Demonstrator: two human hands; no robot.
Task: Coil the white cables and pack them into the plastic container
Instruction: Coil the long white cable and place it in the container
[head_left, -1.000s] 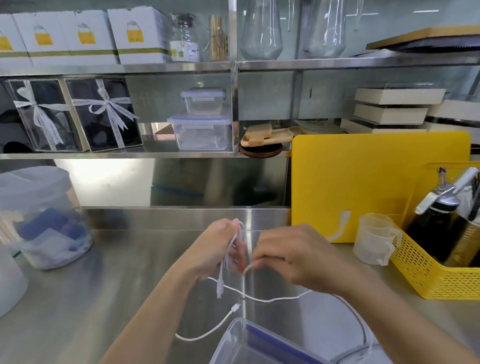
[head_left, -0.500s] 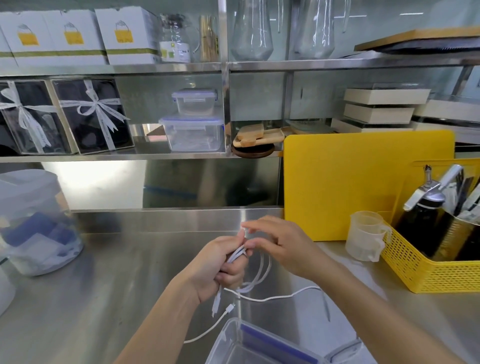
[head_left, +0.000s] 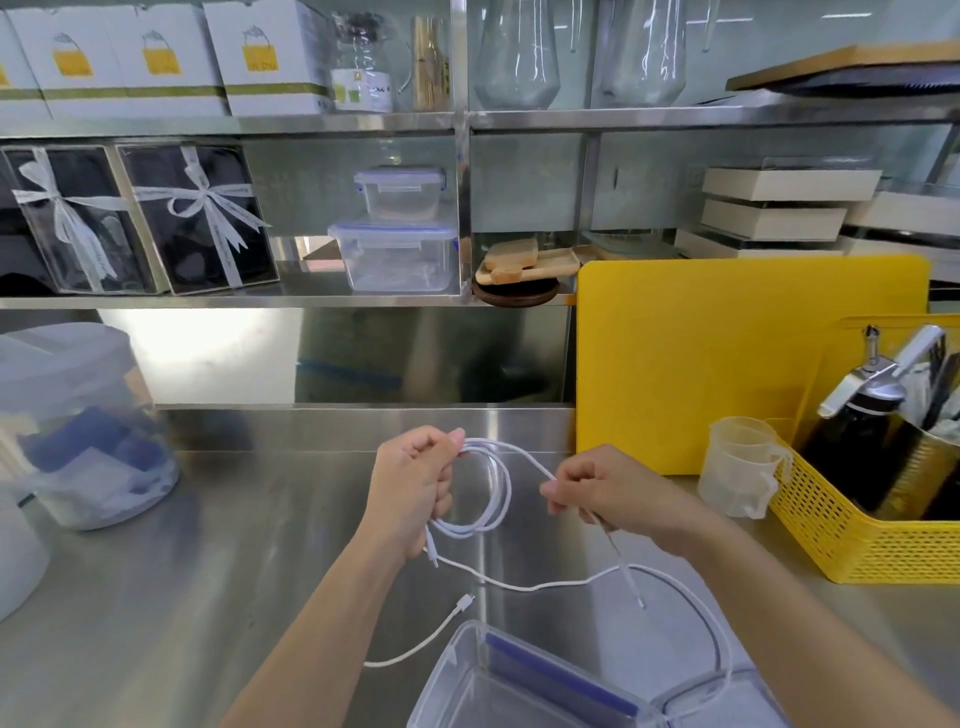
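The left hand (head_left: 415, 491) is closed around a few loops of thin white cable (head_left: 496, 499), held above the stainless steel desk (head_left: 156, 597). The right hand (head_left: 608, 491) pinches the cable's free run between its fingers (head_left: 553, 491), the plug end dangling below. A second white cable (head_left: 540, 584) trails across the desk toward the clear plastic container with a blue-edged lid (head_left: 519, 686). The loops could spring apart if the left grip loosens, and the dangling tail may snag the loose cable.

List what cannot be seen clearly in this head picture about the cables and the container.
- Clear plastic container with blue seal: cut off by the bottom edge; contents unclear.
- White cable loops: the count is hidden inside the left hand grip.
- Loose cable on the steel counter: passes behind the right hand.
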